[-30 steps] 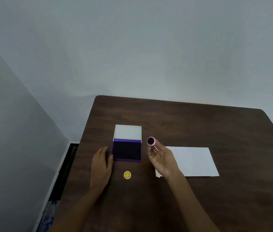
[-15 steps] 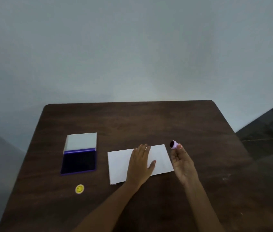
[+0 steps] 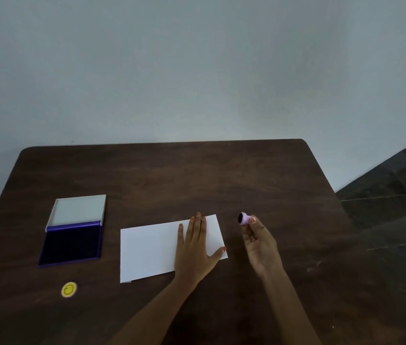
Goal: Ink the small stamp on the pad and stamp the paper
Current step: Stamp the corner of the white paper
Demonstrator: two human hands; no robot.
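A white sheet of paper lies in the middle of the dark wooden table. My left hand rests flat on its right part, fingers spread. My right hand is raised to the right of the paper, off its edge, pinching a small lilac stamp at the fingertips, with the dark inked face turned to the left. The ink pad, dark blue in a purple case with its white lid folded back, lies open at the left.
A small round yellow cap lies near the table's front left, below the ink pad. A pale wall stands behind the table. Dark floor shows past the table's right edge.
My left hand left the ink pad and came down flat on the paper. My right hand carried the stamp from beside the pad to the right of the paper. The view swung right.
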